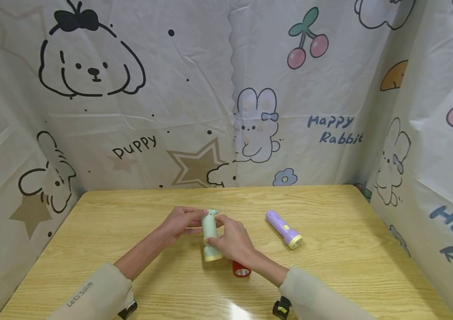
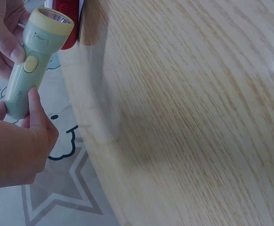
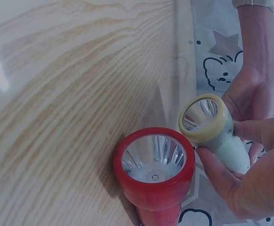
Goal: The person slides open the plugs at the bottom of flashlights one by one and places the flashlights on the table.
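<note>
Both hands hold a mint-green flashlight (image 1: pixel 210 226) with a pale yellow rim, its lens end tilted toward the person. My left hand (image 1: pixel 182 221) pinches the tail end; in the left wrist view its fingertips (image 2: pixel 35 94) press below the yellow button (image 2: pixel 30 64). Nearer the lens, my right hand (image 1: pixel 234 238) grips the body between thumb and fingers. A red flashlight (image 3: pixel 156 197) lies on the table just beside the right hand, lens toward the person, mostly hidden by that hand in the head view.
A purple flashlight (image 1: pixel 283 229) with a yellow rim and button lies on the wooden table (image 1: pixel 130 209), right of the hands. Printed cloth walls (image 1: pixel 194 111) enclose the table's back and sides. Black wrist devices (image 1: pixel 281 307) show below the sleeves.
</note>
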